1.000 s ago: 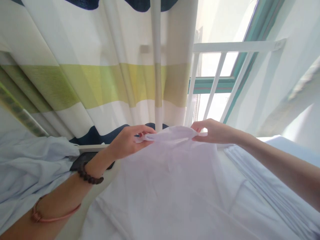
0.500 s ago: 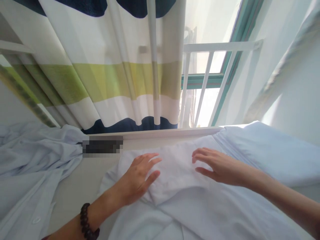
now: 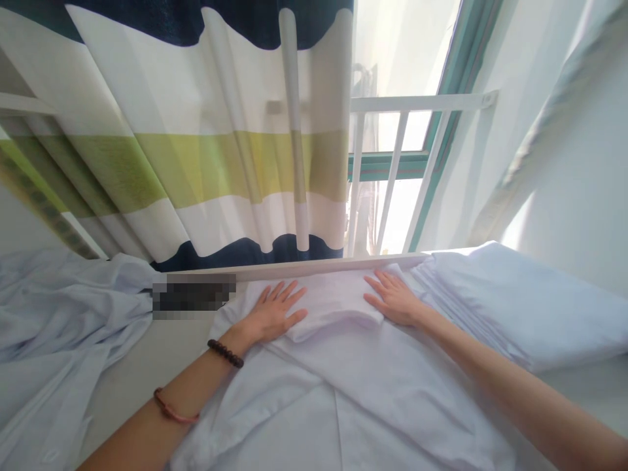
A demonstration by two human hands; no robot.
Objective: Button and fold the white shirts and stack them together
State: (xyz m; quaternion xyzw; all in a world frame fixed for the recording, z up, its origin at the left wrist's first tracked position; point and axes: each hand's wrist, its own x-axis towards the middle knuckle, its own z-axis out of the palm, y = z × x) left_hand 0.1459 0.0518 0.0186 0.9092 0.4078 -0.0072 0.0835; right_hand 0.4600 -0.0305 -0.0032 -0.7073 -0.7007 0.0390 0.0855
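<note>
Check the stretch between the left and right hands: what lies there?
Only white cloth, with a raised folded edge nearer the camera, between left hand and right hand; the head view shows it.

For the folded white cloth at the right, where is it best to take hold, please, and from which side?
Probably the near edge of the folded white cloth, reached low from the near side. It lies flat, its smooth top offers little to pinch, and bare surface shows before that edge.
</note>
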